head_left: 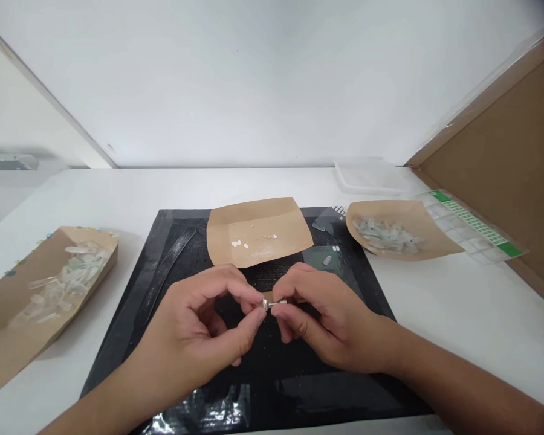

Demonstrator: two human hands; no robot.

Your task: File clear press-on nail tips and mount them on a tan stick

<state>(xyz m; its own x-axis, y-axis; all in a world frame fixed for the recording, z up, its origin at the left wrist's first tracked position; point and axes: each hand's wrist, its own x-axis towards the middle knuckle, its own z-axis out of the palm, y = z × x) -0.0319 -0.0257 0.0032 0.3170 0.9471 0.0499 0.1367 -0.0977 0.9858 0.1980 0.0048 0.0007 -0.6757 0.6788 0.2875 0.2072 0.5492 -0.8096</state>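
Note:
My left hand point(208, 320) and my right hand point(326, 314) meet over the black mat point(290, 396), each in a pinch of thumb and forefinger. Between the fingertips is a small silvery piece point(266, 304) with a thin shaft. The left fingers grip its wider end and the right fingers its other end. Its exact kind is too small to make out. Behind the hands, a brown paper tray point(258, 220) bears a few small white bits point(236, 243). A small clear nail-shaped piece point(327, 260) lies on the mat to the right.
On the left, a brown paper tray point(31, 254) holds many clear nail-shaped pieces point(66, 284). Another brown tray point(435, 244) with similar pieces point(387, 234) stands at right, beside a clear plastic pack with a green strip point(476, 223). A dark curved strip point(167, 269) lies on the mat.

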